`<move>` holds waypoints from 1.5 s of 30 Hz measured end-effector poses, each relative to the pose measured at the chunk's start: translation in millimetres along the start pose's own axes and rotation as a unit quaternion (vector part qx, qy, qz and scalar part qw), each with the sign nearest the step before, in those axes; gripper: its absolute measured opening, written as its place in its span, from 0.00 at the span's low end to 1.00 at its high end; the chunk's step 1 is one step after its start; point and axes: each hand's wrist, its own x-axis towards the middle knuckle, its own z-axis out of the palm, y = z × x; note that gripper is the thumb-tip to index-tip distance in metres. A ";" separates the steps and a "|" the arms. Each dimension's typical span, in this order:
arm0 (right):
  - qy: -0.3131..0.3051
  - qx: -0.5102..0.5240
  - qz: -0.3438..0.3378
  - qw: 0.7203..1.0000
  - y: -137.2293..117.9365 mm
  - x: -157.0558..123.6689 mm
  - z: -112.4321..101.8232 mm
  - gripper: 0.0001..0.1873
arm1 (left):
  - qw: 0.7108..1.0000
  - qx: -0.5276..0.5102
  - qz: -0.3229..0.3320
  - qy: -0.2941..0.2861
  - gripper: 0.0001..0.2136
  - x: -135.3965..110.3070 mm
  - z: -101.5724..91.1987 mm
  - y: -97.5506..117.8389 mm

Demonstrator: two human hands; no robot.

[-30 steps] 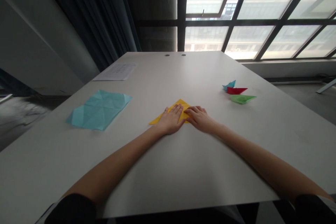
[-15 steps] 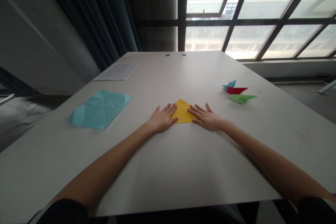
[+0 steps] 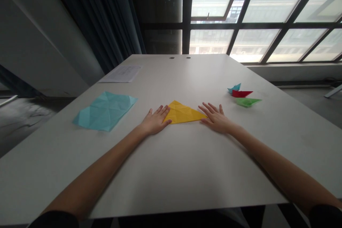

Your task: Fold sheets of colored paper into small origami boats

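Note:
A yellow paper (image 3: 184,112) folded into a flat triangle lies in the middle of the grey table (image 3: 187,171). My left hand (image 3: 155,121) lies flat and open on the table, its fingertips touching the triangle's left corner. My right hand (image 3: 217,117) also lies flat with fingers spread, its fingertips at the triangle's right corner. Neither hand holds anything.
A creased light-blue sheet (image 3: 105,110) lies unfolded to the left. A white printed sheet (image 3: 120,73) sits at the far left. Three small folded paper boats, teal (image 3: 234,87), red (image 3: 241,93) and green (image 3: 247,102), stand to the right. Windows and a dark curtain are behind the table.
Both hands have slid apart, from the middle of the yellow paper outward to its left and right corners, uncovering the whole flattened triangle.

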 end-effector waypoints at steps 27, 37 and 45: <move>-0.175 0.052 -0.038 0.982 -32.9 -13.1 -7.1 0.42 | 1.000 -0.025 -0.003 -0.008 0.34 3.7 5.6 -13.7; -0.201 0.035 0.022 0.979 -36.8 -19.1 -13.3 0.48 | 0.999 -0.015 -0.032 -0.026 0.37 -16.0 3.1 -46.7; -0.231 0.019 0.048 0.972 -26.3 -22.7 -16.0 0.48 | 0.998 -0.024 -0.026 -0.042 0.39 -12.1 1.2 -45.9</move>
